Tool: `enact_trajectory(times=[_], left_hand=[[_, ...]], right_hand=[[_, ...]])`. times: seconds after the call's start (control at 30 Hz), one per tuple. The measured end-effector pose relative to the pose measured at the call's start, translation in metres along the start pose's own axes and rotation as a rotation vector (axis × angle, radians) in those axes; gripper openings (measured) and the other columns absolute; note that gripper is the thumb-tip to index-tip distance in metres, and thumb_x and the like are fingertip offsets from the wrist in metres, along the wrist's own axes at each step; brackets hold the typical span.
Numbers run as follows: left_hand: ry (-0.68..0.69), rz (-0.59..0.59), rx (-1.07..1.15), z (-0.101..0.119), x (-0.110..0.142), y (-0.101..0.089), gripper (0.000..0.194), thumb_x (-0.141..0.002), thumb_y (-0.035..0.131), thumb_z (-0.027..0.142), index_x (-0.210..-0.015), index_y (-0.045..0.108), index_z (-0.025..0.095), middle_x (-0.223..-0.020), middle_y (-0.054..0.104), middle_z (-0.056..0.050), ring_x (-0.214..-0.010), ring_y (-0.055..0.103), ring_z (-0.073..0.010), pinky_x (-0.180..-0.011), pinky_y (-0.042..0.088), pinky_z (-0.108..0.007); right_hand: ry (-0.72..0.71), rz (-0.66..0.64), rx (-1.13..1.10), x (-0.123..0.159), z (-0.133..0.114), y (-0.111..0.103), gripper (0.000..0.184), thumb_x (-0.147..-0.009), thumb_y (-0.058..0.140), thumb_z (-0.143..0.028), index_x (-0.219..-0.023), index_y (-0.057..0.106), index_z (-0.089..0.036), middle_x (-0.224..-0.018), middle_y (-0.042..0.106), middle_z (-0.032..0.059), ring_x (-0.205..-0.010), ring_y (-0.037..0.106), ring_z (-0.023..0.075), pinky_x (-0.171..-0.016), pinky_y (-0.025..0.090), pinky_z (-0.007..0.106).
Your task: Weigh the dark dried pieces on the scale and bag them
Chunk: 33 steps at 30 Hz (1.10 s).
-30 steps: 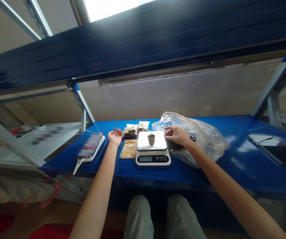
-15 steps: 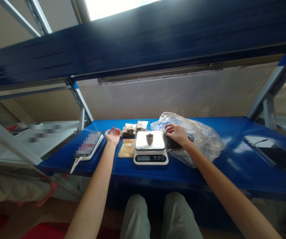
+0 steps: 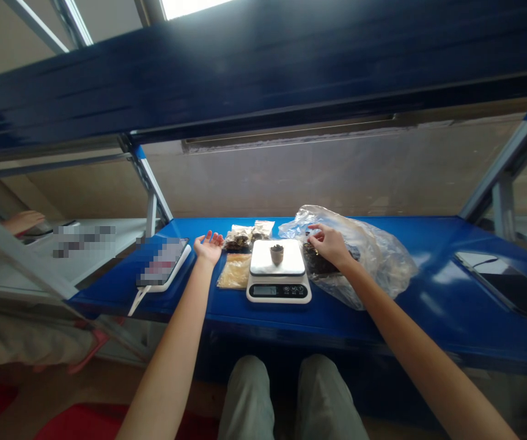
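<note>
On the blue shelf a white digital kitchen scale (image 3: 278,291) carries a small brown cup (image 3: 277,255) filled with dark crumbly bits on its steel plate. My right hand (image 3: 330,244) is over a mound of dark, dry material (image 3: 321,264) in an open clear plastic bag (image 3: 378,256), just right of the scale. Its thumb and fingertips are drawn together; whatever lies between them is too small to make out. Palm up, my left hand (image 3: 208,247) rests left of the scale with fingers spread, holding nothing. Beside it are small clear packets of dark bits (image 3: 238,238).
A flat stack of yellowish clear bags (image 3: 235,272) lies against the scale's left side. Farther left is a phone (image 3: 162,263) on a white stand with a cable. Another phone (image 3: 506,284) lies at the right. At far left a co-worker's hand (image 3: 27,220) shows above a white shelf.
My right hand has shifted slightly over the dark material, its fingertips lifting and drawing together. The left hand stays palm up. A co-worker's hand has come into view at far left.
</note>
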<state>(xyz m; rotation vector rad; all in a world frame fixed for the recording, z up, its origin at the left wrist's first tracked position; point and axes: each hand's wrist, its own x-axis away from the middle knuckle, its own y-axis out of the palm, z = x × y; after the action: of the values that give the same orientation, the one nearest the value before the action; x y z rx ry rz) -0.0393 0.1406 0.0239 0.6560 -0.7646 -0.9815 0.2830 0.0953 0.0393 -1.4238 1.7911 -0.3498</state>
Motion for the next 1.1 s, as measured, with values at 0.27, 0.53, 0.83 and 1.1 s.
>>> enact_trajectory(times=[0.27,0.53,0.83,1.1], left_hand=[[-0.016,0.007,0.001,-0.0013,-0.0008,0.0014,0.014,-0.076,0.038,0.018,-0.071,0.051,0.018,-0.065,0.053,-0.003,-0.058,0.055,-0.0144,-0.058,0.043,-0.025],[-0.017,-0.002,-0.005,-0.0014,-0.0002,0.0020,0.014,-0.074,0.038,0.016,-0.072,0.052,0.017,-0.064,0.052,-0.004,-0.058,0.054,-0.0147,-0.057,0.042,-0.025],[-0.015,0.007,-0.025,-0.0022,-0.0040,0.0020,0.016,-0.075,0.036,0.017,-0.071,0.051,0.016,-0.063,0.052,-0.004,-0.057,0.054,-0.0146,-0.057,0.043,-0.024],[-0.016,0.012,-0.005,-0.0014,-0.0031,0.0019,0.015,-0.074,0.037,0.016,-0.071,0.051,0.017,-0.063,0.052,-0.004,-0.059,0.055,-0.0144,-0.059,0.044,-0.025]], right_hand=[[0.067,-0.016,0.018,-0.0001,-0.0016,-0.0060,0.035,-0.078,0.053,-0.024,-0.112,0.060,-0.016,-0.075,0.072,0.0057,-0.073,0.067,0.0186,-0.066,0.049,0.026],[0.017,-0.225,0.079,0.0045,0.0009,-0.0077,0.041,-0.062,0.068,-0.026,-0.103,0.064,-0.017,-0.081,0.072,0.0040,-0.074,0.066,0.0192,-0.064,0.049,0.026],[0.037,-0.213,0.066,0.0014,0.0057,-0.0080,0.040,-0.062,0.068,-0.024,-0.100,0.066,-0.015,-0.080,0.072,0.0044,-0.070,0.065,0.0178,-0.063,0.049,0.026],[0.046,-0.230,0.049,0.0021,0.0048,-0.0039,0.038,-0.062,0.063,-0.013,-0.100,0.066,-0.012,-0.077,0.071,0.0051,-0.069,0.065,0.0171,-0.064,0.048,0.023]])
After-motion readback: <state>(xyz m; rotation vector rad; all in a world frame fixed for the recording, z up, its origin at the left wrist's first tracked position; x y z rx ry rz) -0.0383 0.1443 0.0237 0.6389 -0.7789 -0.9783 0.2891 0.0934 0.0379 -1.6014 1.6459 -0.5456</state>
